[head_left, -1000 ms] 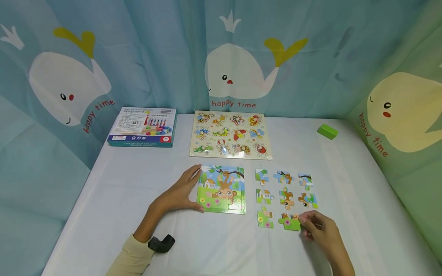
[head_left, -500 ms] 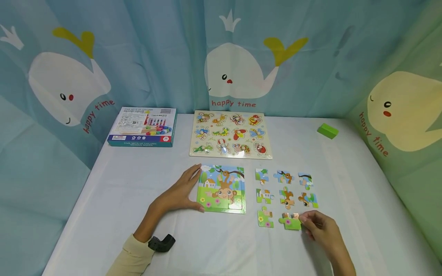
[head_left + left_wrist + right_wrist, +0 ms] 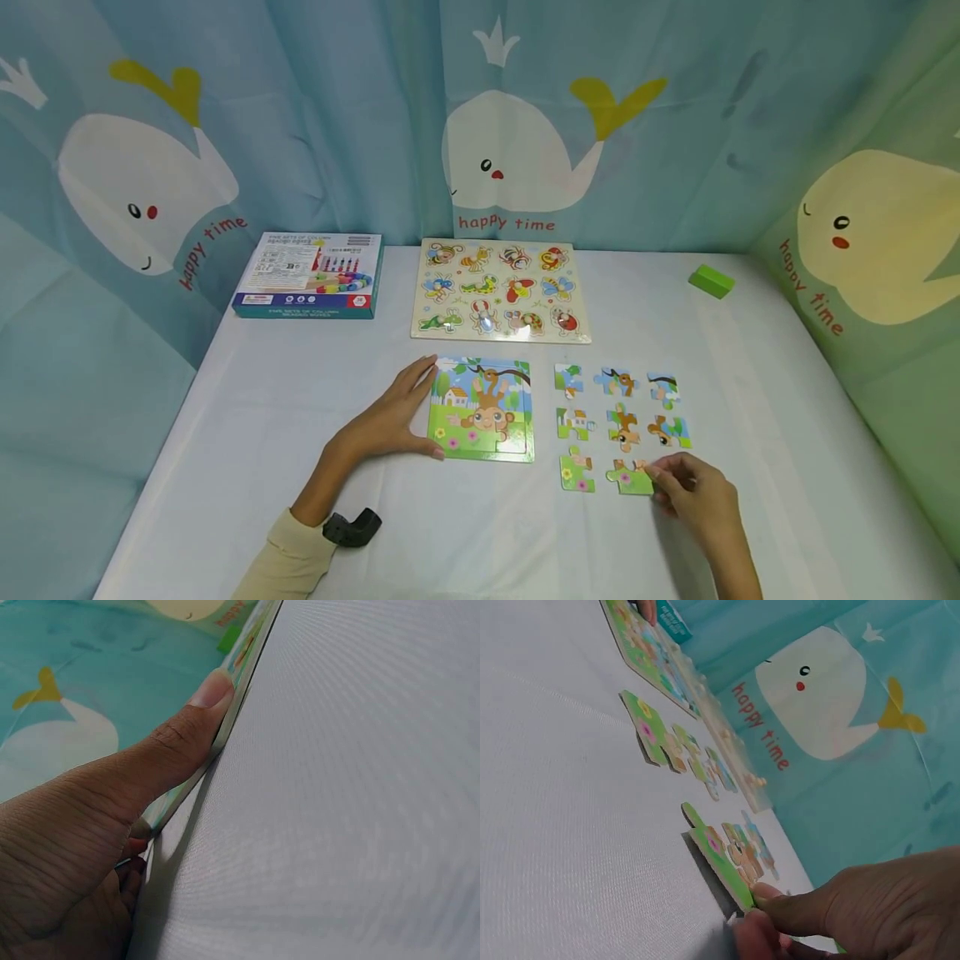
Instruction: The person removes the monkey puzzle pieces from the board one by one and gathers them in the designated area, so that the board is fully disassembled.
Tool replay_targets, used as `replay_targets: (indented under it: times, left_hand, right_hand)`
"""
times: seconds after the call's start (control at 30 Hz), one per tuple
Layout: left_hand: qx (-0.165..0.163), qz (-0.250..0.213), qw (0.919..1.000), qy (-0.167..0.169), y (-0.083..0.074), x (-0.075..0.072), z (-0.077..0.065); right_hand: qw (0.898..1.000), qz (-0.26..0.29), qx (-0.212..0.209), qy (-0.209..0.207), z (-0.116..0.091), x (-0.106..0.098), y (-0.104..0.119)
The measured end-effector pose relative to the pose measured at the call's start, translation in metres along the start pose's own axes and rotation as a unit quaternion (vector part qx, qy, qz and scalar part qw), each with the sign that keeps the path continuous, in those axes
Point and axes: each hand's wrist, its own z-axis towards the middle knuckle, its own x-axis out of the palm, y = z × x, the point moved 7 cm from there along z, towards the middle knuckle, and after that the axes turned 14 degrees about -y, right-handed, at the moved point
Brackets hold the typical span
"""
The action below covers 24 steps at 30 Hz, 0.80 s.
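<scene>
My left hand (image 3: pixel 386 421) holds the left side of a square puzzle board (image 3: pixel 483 408) with a monkey picture, thumb at the near corner and fingertips at the far one. In the left wrist view the thumb (image 3: pixel 191 727) lies along the board's edge. To the right, several loose jigsaw pieces lie in rows on the white cloth. Between thumb and fingers, my right hand (image 3: pixel 701 496) pinches the right end of a green jigsaw piece (image 3: pixel 630 479) with a pink flower. The right wrist view shows this green jigsaw piece (image 3: pixel 720 859) tilted, with a shadow under it.
Behind the puzzle board lies a wooden insect puzzle (image 3: pixel 501 292). A bead-set box (image 3: pixel 309 275) stands at back left and a green block (image 3: pixel 711 282) at back right. Beside the held piece sits a corner jigsaw piece (image 3: pixel 576 471). A whale-print curtain (image 3: pixel 337 125) borders the table.
The pinched jigsaw piece and my right hand have shifted only very slightly. My left hand stays on the puzzle board, and the head view has tilted a little.
</scene>
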Motion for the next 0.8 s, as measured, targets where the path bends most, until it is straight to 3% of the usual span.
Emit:
replay_targets:
  times: [0.27, 0.8]
  left_hand:
    - [-0.006, 0.002, 1.0000, 0.003, 0.0001, -0.0004, 0.0000]
    - [-0.005, -0.002, 1.0000, 0.000, -0.0025, -0.0019, -0.0007]
  right_hand:
    - [0.999, -0.007, -0.017, -0.034, -0.0009, -0.0017, 0.0045]
    - [0.998, -0.047, -0.040, -0.016, -0.0005, 0.0013, 0.0070]
